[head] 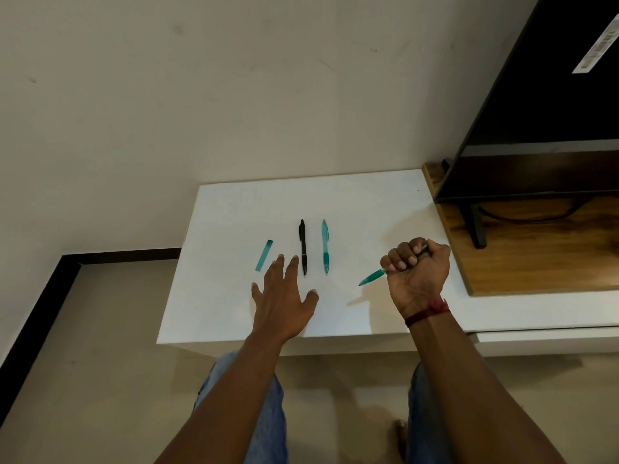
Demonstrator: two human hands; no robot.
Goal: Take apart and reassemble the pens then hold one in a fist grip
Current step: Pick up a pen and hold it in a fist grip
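Teal fist-held pen [373,275] in right hand [417,266]; second teal pen [325,246]; one black pen [303,249]; left hand [284,298] splayed

Translucent teal plastic pen [325,246], glossy black pen [303,247], matt white tabletop [234,212], wood-grain shelf [536,256]

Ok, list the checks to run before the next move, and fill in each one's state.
1. Fist grip: fingers of the right hand curl round the held teal pen, tip pointing out: ok.
2. Spare hand: left hand open over the table, holds nothing: ok.
3. Reassembly: black pen lies whole: ok.
4. Spacing: second teal pen lies beside it, not touching: ok.
5. All parts refitted: a loose teal piece lies alone, left of the black pen: not ok.
6. Completeness: held teal pen's middle is hidden in the fist: cannot tell.
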